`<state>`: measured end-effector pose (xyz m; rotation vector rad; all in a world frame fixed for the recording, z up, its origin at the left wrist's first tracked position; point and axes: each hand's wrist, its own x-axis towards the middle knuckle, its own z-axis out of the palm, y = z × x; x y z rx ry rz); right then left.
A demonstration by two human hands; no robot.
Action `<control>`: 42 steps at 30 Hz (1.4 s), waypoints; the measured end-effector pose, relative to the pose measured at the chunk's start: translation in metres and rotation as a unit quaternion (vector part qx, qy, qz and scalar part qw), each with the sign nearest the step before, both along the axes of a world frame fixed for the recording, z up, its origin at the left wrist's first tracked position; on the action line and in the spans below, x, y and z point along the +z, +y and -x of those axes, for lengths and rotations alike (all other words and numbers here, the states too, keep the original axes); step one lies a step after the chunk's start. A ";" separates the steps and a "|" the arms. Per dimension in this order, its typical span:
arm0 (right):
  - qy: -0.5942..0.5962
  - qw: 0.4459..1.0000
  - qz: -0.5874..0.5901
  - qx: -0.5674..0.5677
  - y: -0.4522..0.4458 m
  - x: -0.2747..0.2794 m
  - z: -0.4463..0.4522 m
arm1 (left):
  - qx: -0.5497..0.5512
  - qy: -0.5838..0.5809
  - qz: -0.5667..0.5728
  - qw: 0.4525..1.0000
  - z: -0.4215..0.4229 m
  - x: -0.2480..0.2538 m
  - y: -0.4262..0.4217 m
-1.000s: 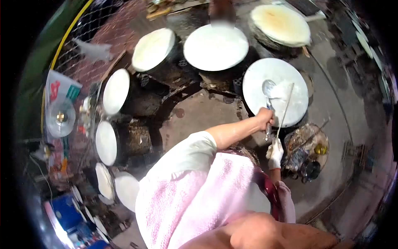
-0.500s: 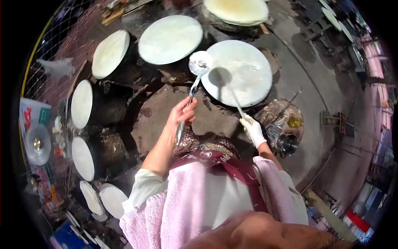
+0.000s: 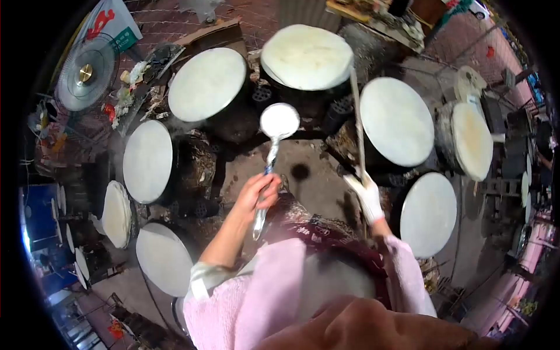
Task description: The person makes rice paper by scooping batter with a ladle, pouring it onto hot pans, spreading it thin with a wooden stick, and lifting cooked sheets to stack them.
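My left hand [image 3: 258, 193] is closed around the handle of a ladle [image 3: 272, 156]. Its round bowl looks full of white batter [image 3: 280, 121] and hangs over the floor between the griddles. My right hand [image 3: 366, 197], in a white glove, grips a long thin stick [image 3: 358, 116] that points away from me. The stick's far end reaches the gap between a stack of pale round sheets [image 3: 307, 57] and a round griddle with a white surface [image 3: 396, 121]. Whether the stick touches either one, I cannot tell.
Round white-topped griddles [image 3: 207, 84] stand in a ring around me, with another [image 3: 428, 214] at right and one [image 3: 147, 161] at left. More stacked sheets [image 3: 472, 142] lie at far right. A fan [image 3: 86, 73] stands at upper left. Dark perforated cylinders [image 3: 338, 114] sit between the griddles.
My view has turned left, so the griddles sit further right. The stick has come off a griddle's white surface and points forward. The ladle has moved away from that griddle's edge.
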<state>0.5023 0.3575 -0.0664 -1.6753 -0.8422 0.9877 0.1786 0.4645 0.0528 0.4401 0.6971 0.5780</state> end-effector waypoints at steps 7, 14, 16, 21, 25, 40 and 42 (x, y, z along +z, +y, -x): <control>-0.441 0.885 0.010 0.147 0.367 0.014 0.114 | 0.186 0.154 0.026 0.970 0.132 0.012 0.067; -0.523 0.819 0.093 0.217 0.485 -0.022 0.114 | 0.266 0.117 0.044 0.956 0.167 0.005 0.073; -0.493 0.843 0.072 0.201 0.486 0.000 0.098 | 0.266 0.109 0.058 0.956 0.165 0.000 0.074; -0.415 0.898 -0.120 0.085 0.495 0.099 -0.017 | 0.244 0.097 0.060 0.963 0.146 -0.014 0.087; -0.449 0.878 -0.131 -0.105 0.457 0.200 -0.170 | 0.197 0.019 0.079 0.977 0.119 -0.022 0.098; -0.010 0.750 -0.335 -0.571 -0.024 0.135 -0.582 | 0.130 -0.115 0.043 0.984 -0.077 0.037 0.053; -0.005 0.713 -0.296 -0.636 -0.044 0.081 -0.599 | 0.156 -0.110 0.058 0.980 -0.103 0.053 0.038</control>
